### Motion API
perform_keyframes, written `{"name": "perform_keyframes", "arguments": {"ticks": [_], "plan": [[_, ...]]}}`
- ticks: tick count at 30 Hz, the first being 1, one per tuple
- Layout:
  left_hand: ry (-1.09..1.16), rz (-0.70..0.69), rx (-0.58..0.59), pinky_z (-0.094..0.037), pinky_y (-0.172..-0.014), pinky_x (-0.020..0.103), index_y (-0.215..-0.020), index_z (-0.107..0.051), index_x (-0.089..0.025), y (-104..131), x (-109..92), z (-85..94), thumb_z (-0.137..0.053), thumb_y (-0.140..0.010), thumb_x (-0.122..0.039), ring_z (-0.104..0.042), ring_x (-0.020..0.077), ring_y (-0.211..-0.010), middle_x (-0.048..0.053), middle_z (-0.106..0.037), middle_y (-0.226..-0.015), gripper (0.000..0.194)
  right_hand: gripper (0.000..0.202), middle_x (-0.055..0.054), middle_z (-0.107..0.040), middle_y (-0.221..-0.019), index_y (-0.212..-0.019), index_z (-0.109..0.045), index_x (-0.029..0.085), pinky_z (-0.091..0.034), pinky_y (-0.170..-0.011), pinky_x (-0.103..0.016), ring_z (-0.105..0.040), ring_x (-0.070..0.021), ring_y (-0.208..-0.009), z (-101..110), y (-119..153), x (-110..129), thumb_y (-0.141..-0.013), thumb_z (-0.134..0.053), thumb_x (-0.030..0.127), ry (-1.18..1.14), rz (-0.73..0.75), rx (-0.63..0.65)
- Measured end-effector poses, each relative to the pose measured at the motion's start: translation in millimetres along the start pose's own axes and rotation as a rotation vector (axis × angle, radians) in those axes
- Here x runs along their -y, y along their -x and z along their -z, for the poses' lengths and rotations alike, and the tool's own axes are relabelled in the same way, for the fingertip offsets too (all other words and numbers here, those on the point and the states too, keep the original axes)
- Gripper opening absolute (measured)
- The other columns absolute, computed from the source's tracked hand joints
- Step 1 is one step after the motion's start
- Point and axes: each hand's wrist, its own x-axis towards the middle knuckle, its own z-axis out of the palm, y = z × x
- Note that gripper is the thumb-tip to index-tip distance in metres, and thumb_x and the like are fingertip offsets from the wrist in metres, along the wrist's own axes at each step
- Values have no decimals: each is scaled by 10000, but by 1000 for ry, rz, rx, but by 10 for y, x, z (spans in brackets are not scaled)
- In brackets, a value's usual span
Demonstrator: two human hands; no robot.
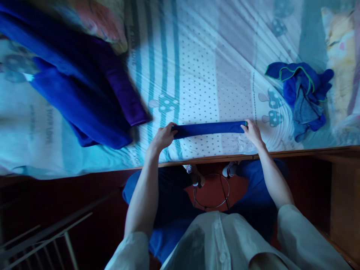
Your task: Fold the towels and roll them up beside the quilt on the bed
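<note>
Two ends of the blue cloth strip (209, 129) are pinched; nine-o'clock end in your left hand (165, 136), three-o'clock end in your right hand (252, 133); its long axis spans them, neither nearer.

- The cloth strip (209, 129) is showing deep blue.
- The bedsheet (198, 82) is mixing white, grey and teal, bearing stripes, dots and mushrooms.
- The bundled cloth (306, 101) is showing blue with green edging.
</note>
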Motion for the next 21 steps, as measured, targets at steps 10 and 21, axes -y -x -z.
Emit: {"name": "perform_keyframes", "arguments": {"ticks": [10, 21], "plan": [[-237, 99, 46, -553, -802, 398, -1282, -628, -196, 1, 63, -112, -545, -940, -346, -735, 326, -908, 140, -738, -930, 383, 304, -155, -762, -1100, -1263, -661, 187, -524, -869, -378, -712, -306, -1047, 50, 51, 143, -995, -627, 325, 121, -110, 162], [-370, 144, 216, -487, -990, 496, -1397, -548, -165, 220, -338, 150, -450, -963, -239, -623, 390, -1233, 228, -684, -1256, 450, 347, -183, -743, -1167, -1337, -639, 158, -503, -944, -436, -662, -344, -1164, 317, 177, 472, -1005, -561, 224, 270, -167, 278]]}}
